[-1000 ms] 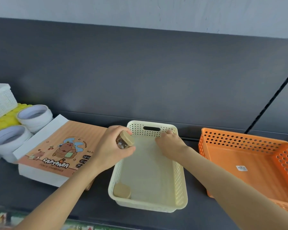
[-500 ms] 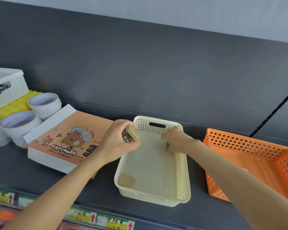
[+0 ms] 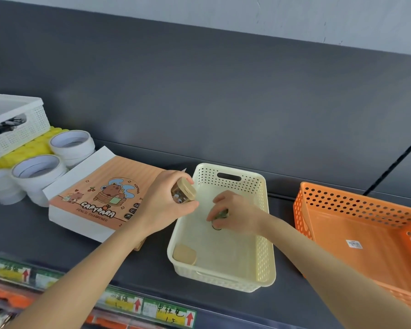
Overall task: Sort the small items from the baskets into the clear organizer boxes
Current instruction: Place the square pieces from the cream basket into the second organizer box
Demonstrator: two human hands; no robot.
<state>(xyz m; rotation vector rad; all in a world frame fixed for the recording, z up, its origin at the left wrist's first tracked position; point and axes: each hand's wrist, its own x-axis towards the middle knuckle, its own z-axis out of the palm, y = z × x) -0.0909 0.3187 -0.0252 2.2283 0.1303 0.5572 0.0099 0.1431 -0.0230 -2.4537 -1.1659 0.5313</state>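
Left hand (image 3: 163, 210) gripping lidded jar (image 3: 184, 193), right hand (image 3: 237, 211) clasping small jar (image 3: 220, 216) in cream basket (image 3: 266, 245), orange basket (image 3: 342, 233) alongside

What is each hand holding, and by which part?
The left hand grips a small jar round its clear body, below the tan lid. The right hand, inside the cream basket, curls round a small item, mostly hidden.
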